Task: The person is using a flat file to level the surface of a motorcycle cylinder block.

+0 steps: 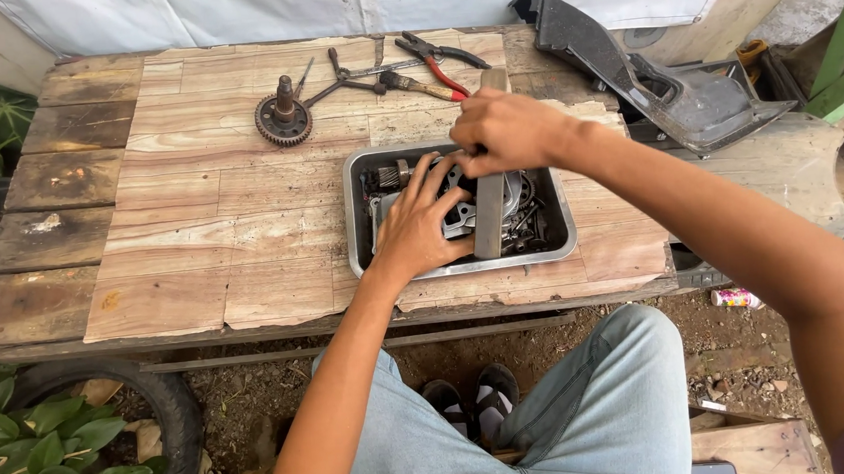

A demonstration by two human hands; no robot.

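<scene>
A metal tray [356,222] sits on a wooden table [191,235] and holds an engine part [514,195] with several small bolts and pieces. My left hand [419,222] lies flat on the part inside the tray, fingers spread. My right hand [504,130] grips a flat wooden stick [489,222] near its upper end. The stick stands across the tray, its lower end over the part.
At the table's back lie a gear on a shaft [283,117], red-handled pliers [440,57], a screwdriver [420,85] and other hand tools. A black plastic cover [650,79] lies at the right. Plants [29,469] and a tyre [171,427] stand at the lower left.
</scene>
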